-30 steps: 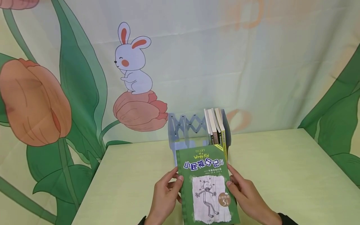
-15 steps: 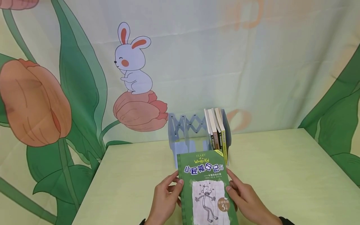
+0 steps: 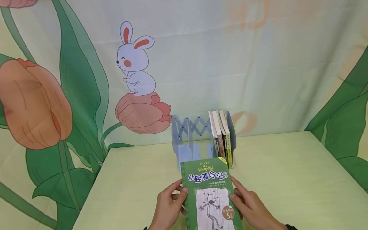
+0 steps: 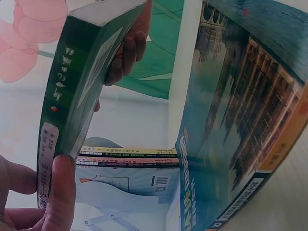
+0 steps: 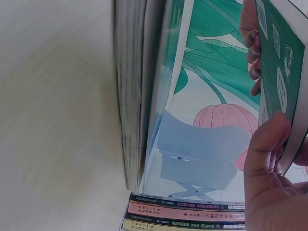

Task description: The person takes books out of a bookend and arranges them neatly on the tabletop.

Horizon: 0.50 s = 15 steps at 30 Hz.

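A green comic-style book point(image 3: 207, 179), its front cover facing up toward the head camera, is held between both hands. My left hand point(image 3: 169, 206) grips the spine side, thumb on the cover and fingers behind. On the opposite edge my right hand point(image 3: 253, 206) pinches the book the same way. The left wrist view shows the spine of the green book point(image 4: 72, 91) raised off the table. Beyond it stands a blue expanding book rack point(image 3: 188, 152), with several thin books point(image 3: 222, 135) upright at its right end.
A book with a teal and orange cover point(image 4: 240, 110) lies on the table close below the held one; the right wrist view shows page edges point(image 5: 132, 96) of a stack there. The pale green table point(image 3: 287, 172) meets a printed curtain point(image 3: 201, 64) behind the rack.
Both hands have drawn the green book slightly down and toward the person. More of the rack and of the spines of the upright books now shows above it.
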{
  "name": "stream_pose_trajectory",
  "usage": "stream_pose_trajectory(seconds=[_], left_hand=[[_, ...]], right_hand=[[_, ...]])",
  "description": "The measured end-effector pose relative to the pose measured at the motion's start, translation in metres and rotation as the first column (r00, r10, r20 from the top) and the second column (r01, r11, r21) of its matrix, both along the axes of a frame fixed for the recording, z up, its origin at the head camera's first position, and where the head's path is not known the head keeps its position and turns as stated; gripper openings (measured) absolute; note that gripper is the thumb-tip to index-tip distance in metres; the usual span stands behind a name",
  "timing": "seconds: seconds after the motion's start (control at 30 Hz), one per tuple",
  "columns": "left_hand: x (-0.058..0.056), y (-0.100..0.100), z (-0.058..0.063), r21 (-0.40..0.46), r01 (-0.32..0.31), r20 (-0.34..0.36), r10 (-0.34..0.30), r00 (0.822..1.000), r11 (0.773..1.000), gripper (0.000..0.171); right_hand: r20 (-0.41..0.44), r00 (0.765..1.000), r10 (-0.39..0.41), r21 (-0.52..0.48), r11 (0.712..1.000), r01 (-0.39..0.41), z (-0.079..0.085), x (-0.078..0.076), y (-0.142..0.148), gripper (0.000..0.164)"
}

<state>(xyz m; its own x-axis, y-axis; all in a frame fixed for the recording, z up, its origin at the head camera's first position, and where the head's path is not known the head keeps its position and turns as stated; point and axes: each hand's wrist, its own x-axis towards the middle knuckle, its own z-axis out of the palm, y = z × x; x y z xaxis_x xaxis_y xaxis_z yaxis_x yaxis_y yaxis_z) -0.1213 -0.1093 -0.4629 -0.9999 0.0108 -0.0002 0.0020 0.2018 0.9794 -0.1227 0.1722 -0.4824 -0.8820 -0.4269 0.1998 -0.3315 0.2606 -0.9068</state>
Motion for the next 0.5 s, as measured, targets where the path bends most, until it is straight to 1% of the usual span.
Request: stream_pose_trajectory(seconds=[0.17, 0.5], left_hand=[[-0.001, -0.002, -0.004, -0.015, 0.008, 0.019, -0.008, 1.0, 1.0, 0.048], [-0.001, -0.003, -0.016, -0.017, 0.026, 0.038, -0.026, 0.999, 1.0, 0.046]], right_hand=[[0.029, 1.0, -0.01, 0.042, 0.999, 0.009, -0.004, 0.0, -0.001, 0.056], [0.112, 0.994, 0.009, 0.09, 0.996, -0.019, -0.011, 0.0, 0.0, 0.058]])
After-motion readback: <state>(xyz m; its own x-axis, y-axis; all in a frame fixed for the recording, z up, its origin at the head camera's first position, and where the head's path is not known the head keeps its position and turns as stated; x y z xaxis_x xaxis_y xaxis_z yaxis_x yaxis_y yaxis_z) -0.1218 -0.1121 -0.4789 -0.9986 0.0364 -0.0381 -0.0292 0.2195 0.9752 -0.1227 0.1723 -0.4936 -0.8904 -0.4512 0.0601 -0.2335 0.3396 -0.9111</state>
